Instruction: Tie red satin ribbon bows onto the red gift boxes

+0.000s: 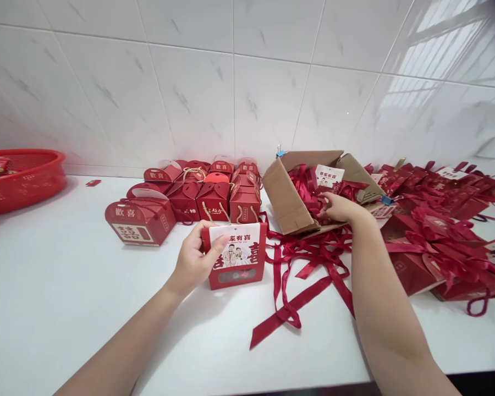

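My left hand (194, 258) grips the left edge of a red gift box (237, 258) with a white picture panel, standing upright on the white counter (66, 286). My right hand (339, 208) reaches into the open side of a tipped cardboard box (286, 198) full of red ribbons; its fingers are curled at the box's mouth, and what they pinch is hidden among the ribbons. Loose red ribbons (305, 275) trail across the counter between the two hands.
Several folded red gift boxes (190, 195) stand grouped against the tiled wall behind my left hand. A red plastic basket (22, 179) sits at the far left. Flat red boxes with ribbons (441, 220) are piled on the right. The counter's front edge runs bottom right.
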`<state>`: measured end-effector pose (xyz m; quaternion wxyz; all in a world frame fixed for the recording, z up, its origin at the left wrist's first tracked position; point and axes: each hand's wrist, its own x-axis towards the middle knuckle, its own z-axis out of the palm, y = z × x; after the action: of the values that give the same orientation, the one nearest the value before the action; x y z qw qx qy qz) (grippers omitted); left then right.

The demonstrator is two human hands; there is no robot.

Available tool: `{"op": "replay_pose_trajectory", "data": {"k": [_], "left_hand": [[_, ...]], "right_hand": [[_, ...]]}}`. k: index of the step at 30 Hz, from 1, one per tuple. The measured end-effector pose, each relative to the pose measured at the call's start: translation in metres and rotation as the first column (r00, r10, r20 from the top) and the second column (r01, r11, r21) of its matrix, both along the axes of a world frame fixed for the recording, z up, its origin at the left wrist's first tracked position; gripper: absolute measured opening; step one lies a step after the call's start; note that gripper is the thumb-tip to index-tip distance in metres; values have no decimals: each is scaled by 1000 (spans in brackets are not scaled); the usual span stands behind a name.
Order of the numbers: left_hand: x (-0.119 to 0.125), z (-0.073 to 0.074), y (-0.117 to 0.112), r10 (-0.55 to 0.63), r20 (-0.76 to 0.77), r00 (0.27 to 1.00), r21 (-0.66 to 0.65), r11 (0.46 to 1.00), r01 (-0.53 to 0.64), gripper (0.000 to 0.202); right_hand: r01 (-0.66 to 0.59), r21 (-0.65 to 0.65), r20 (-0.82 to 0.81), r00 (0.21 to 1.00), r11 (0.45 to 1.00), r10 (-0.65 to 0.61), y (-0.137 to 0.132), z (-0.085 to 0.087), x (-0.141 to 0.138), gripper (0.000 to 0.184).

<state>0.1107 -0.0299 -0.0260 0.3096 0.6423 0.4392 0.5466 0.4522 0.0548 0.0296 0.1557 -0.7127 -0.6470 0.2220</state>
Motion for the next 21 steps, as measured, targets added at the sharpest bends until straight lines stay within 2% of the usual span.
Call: {"op": "replay_pose_trajectory", "data": {"k": [4, 7, 9, 12, 17, 21], "left_hand": [[-1, -2, 1, -4, -6, 1000, -12, 1000, 4, 25], [-1, -1, 1, 2, -11, 1000, -3, 1000, -2, 25], [0, 0, 0, 9, -21, 1000, 4, 1000, -9, 24], [1, 2, 0, 27, -29, 999, 13, 1000, -26, 25], [0, -1, -1, -17, 45, 999, -66, 998, 20, 28], [-1, -5, -3, -44, 69, 997, -83, 995, 50, 27]], "right_hand": [[138, -11, -13, 990, 990, -138, 16, -18, 5, 45], [254, 64, 45, 965, 965, -257, 21, -19, 4, 49], [287, 138, 106, 947, 948, -303, 22, -17, 1, 54], [213, 194, 195, 948, 958, -250, 21, -17, -4, 58], [60, 122, 268, 959, 991, -91, 22, -24, -3, 38], [22, 135, 291, 955, 991, -61, 26, -27, 1, 36]]}}
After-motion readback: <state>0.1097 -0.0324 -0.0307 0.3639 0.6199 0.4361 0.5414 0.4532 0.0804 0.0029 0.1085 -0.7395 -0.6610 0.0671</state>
